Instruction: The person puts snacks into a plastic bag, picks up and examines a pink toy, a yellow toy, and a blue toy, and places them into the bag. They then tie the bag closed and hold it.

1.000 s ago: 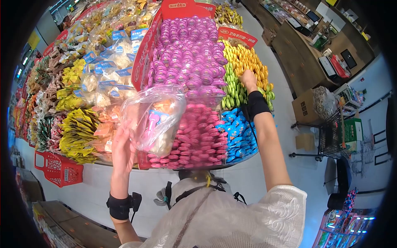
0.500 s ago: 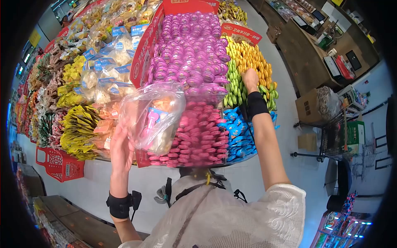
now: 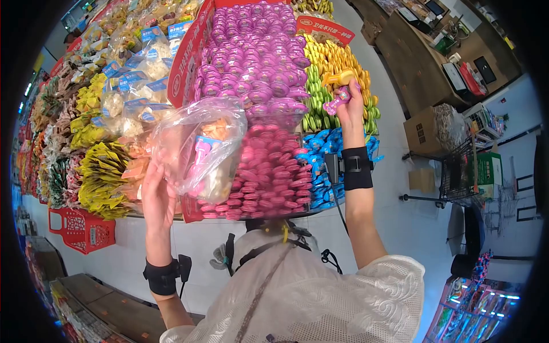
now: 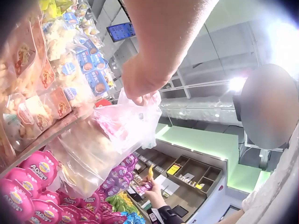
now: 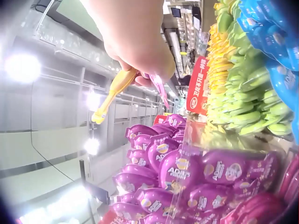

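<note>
Two packs sit in my right hand (image 3: 351, 111): a slender, glossy yellow pack (image 3: 339, 78) and a shiny pinkish-purple pack (image 3: 336, 102), both pinched by its fingers above the bright blue packs (image 3: 321, 171). My left hand (image 3: 158, 197) grips a clear, crinkled plastic bag (image 3: 182, 166) with snack packets (image 3: 213, 146) inside. I'd keep that right pinch firm, since slick wrappers could slide apart, and hold the bag steady, its film unbunched.

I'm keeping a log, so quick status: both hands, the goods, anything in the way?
Left hand holding clear bag, packets inside. Right hand gripping yellow packet and purple packet. No obstruction seen between the hands.
</note>
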`<state>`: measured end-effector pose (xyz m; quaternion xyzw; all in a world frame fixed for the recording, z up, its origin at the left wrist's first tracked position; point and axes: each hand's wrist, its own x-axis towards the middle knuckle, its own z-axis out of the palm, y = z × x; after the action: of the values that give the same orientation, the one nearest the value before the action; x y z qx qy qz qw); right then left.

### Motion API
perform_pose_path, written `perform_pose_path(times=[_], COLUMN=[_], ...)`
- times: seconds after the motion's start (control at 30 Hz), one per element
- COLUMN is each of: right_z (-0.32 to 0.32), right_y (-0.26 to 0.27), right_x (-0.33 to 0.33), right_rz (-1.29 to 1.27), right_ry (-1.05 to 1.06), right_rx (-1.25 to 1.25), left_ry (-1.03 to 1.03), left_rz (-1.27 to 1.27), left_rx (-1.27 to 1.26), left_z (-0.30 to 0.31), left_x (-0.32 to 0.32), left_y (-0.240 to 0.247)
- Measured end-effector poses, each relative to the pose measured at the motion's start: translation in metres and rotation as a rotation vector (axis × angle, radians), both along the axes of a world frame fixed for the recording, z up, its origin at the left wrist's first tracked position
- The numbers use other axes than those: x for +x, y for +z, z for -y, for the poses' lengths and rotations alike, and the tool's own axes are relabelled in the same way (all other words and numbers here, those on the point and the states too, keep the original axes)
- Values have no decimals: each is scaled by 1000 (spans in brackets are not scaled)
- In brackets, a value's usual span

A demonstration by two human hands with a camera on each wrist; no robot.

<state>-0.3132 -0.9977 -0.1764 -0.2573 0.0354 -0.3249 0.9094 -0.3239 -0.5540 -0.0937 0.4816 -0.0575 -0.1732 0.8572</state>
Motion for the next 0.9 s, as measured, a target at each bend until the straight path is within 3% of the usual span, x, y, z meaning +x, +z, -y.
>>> perform_pose_path(times=[0.07,0.2,0.4,0.43,0.6,0.77,0.9], right_z=[-10,-43,-93,-102,-129,-146,-152], right_y=[-1,5,19,26,49,67,76], right_x=[-13,-37,-67,-72,-86,-96,-101], right_rz=[104,270,156,176,314,218,88], right_ry=[98,333,574,619,701,564,429], right_rx=[192,350,591,590,396,89,-2], left_ry=[11,60,14,81,10,53,101], left_rz=[-5,-44,-29,-66,-37,-59,-76], left_rx=[4,33,45,66,14,11,24], left_z=[0,6,1,7,-1,1,1], left_x=[-1,-7,-4,-7,-4,-6,-7], left_y=[-1,8,1,6,-3,-2,-1])
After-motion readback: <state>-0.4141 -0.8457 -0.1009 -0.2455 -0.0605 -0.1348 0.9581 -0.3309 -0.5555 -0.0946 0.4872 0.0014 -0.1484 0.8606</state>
